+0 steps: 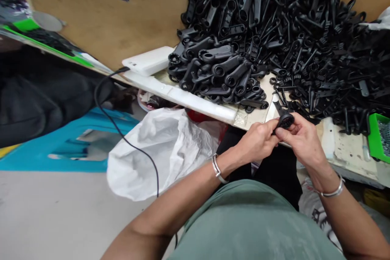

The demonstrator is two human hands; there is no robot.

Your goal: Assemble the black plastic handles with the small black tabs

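A black plastic arm part [285, 121] with a round ring end is held between my two hands, just over the table's front edge. My left hand [261, 140] is closed on it from the left, and my right hand [303, 136] pinches the ring end from the right. The fingers cover part of it. Straight behind my hands lie small loose black parts [284, 85]. A neat stack of similar black arm parts [225, 67] sits to the left of them, its ring ends facing the front edge.
A large heap of black parts [274, 8] fills the back and right of the table. At far right stands a green bin [377, 140] of small metal pieces. A white power bank [149, 60] trails a black cable [128, 142] past a white sack [161, 150] and a blue stool [76, 142].
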